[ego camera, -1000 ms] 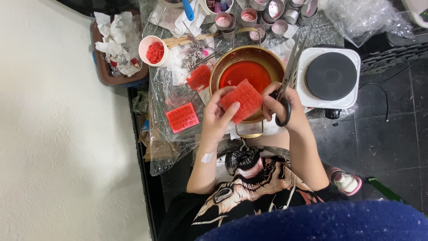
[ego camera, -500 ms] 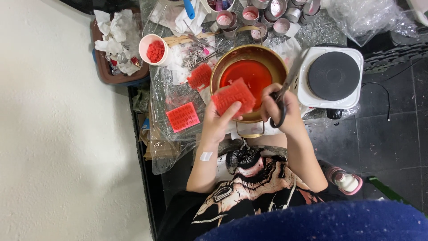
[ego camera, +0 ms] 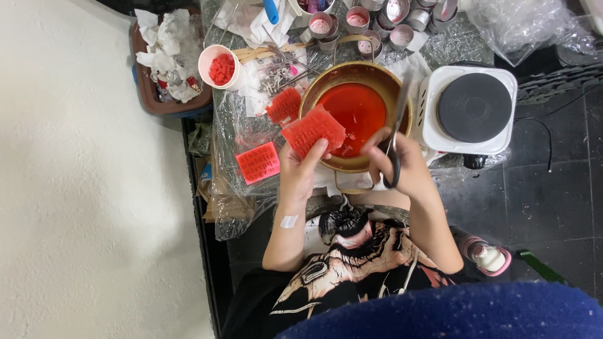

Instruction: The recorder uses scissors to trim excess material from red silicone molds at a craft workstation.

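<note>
My left hand (ego camera: 300, 177) pinches a red textured wax slab (ego camera: 312, 130) by its lower edge, holding it over the left rim of a brass pot (ego camera: 318, 86). The pot holds red melted liquid (ego camera: 355, 110). To the right, my right hand (ego camera: 411, 172) grips black-handled scissors (ego camera: 396, 147), blades pointing up over the pot's right rim. The scissors and the slab are apart.
A white electric hot plate (ego camera: 474, 108) sits right of the pot. Two more red slabs (ego camera: 258, 162) (ego camera: 284, 105) lie on clear plastic to the left. A white cup of red pieces (ego camera: 221, 68), several small metal tins (ego camera: 377, 19) and a brown tray of tissues (ego camera: 164, 59) stand behind.
My left hand has carried the red slab a little leftward, from over the pot's middle to its left rim. My right hand keeps the scissors near the right rim.
</note>
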